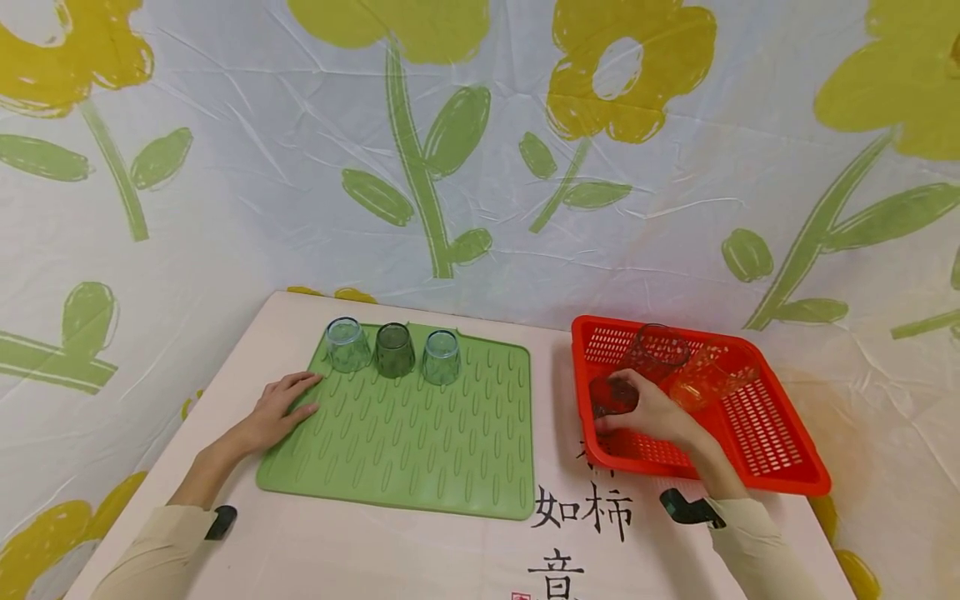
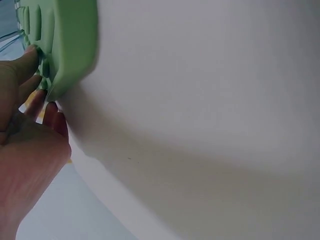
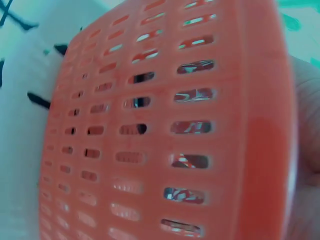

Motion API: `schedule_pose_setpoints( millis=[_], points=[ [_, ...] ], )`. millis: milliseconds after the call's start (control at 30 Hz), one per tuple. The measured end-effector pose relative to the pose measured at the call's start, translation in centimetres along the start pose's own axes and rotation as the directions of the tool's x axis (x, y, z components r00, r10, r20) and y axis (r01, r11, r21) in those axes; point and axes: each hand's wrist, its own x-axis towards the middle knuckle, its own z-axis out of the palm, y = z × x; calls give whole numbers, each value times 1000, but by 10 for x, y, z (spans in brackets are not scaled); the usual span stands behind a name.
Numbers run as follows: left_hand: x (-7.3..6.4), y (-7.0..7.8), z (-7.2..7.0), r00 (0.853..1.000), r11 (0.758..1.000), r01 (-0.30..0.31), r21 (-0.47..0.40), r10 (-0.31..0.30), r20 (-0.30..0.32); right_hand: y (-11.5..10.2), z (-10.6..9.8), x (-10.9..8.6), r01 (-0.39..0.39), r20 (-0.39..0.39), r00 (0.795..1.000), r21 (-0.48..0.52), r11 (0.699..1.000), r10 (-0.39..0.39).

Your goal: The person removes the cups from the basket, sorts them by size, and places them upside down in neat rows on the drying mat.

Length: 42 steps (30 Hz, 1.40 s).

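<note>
Inside the red plastic basket (image 1: 780, 417), my right hand (image 1: 656, 412) grips a dark glass (image 1: 613, 395) near the left wall, thumb and fingers around it. A dark-tinted glass (image 1: 657, 348) and a patterned clear glass (image 1: 722, 371) lie beyond that hand. My left hand (image 1: 276, 414) rests at the left edge of the green drying mat (image 1: 405, 442); its fingers are relaxed and touch the mat's border. In the right wrist view the basket's slotted wall (image 3: 230, 150) hides most of the hand and glass.
Along the mat's back edge stand a light blue glass (image 1: 348, 346), a dark grey glass (image 1: 394, 350) and another blue glass (image 1: 442, 358), all upside down. Black lettering (image 1: 585, 510) marks the pale tabletop between mat and basket. A flower-patterned cloth (image 1: 487, 183) hangs behind.
</note>
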Motion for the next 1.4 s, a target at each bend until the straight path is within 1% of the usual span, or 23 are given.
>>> schedule_pose_setpoints(
  millis=[133, 333, 467, 567, 700, 800, 900, 1133, 1300, 1400],
  points=[
    [-1, 0, -1, 1000, 1000, -13, 2, 13, -8, 1, -1, -3, -10, -10, 1000, 87, 996, 11],
    [0, 0, -3, 1000, 1000, -15, -2, 15, -9, 1, 1, -7, -38, -47, 998, 159, 987, 46],
    [1, 3, -3, 1000, 1000, -11, -6, 11, -17, 0, 3, -7, -30, -67, 997, 253, 967, 49],
    [3, 6, -2, 999, 1000, -18, -2, 18, -30, -2, 5, -6, -4, -83, 996, 325, 946, 33],
    [7, 12, 1, 998, 999, -41, 2, 41, -45, -8, 7, -7, -1, -117, 992, 369, 929, 47],
    [9, 18, 2, 997, 998, -55, -16, 54, -57, -16, 5, -8, -20, -136, 988, 382, 924, 77],
    [12, 24, 4, 995, 997, -72, -37, 70, -70, -24, 4, -7, -21, -153, 984, 397, 917, 89],
    [19, 42, 7, 996, 991, -67, -117, 61, -58, -41, 5, -1, 34, -186, 981, 448, 893, 56],
    [24, 53, 11, 996, 985, -70, -156, 61, -61, -52, 13, 5, 84, -199, 980, 481, 873, 15],
    [28, 60, 15, 995, 982, -73, -176, 60, -73, -58, 19, 10, 111, -210, 978, 489, 865, -7]
  ],
)
